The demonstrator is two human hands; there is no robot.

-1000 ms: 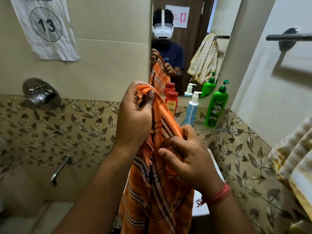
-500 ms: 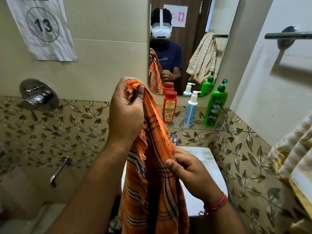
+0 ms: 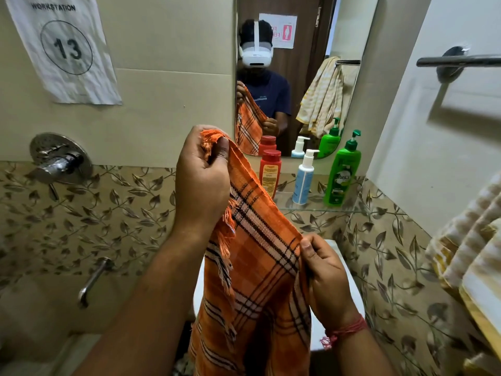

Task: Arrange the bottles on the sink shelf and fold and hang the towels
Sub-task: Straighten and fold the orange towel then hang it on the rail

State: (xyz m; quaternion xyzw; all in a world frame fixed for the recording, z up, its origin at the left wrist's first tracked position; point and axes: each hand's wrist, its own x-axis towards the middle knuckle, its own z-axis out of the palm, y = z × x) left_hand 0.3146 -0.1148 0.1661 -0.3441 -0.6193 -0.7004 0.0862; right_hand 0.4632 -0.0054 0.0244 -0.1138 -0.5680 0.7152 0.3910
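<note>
Orange checked towel [image 3: 254, 270] up in front of the sink, stretched between both hands! Left hand [image 3: 202, 180] is high, thumb and fingers pinching the fringed top corner; right hand [image 3: 325, 278] sits lower and to the right, pinching the towel's right edge, and the cloth runs taut on a slant between them, the rest hanging down. Behind, on the glass shelf [image 3: 349, 207], three bottles stand in a row: red bottle [image 3: 269, 172] at the left end, white-blue pump bottle [image 3: 303, 180] in the middle, green pump bottle [image 3: 343, 175] towards the right end. Yellow striped towel [image 3: 471, 248] hangs at the right edge.
</note>
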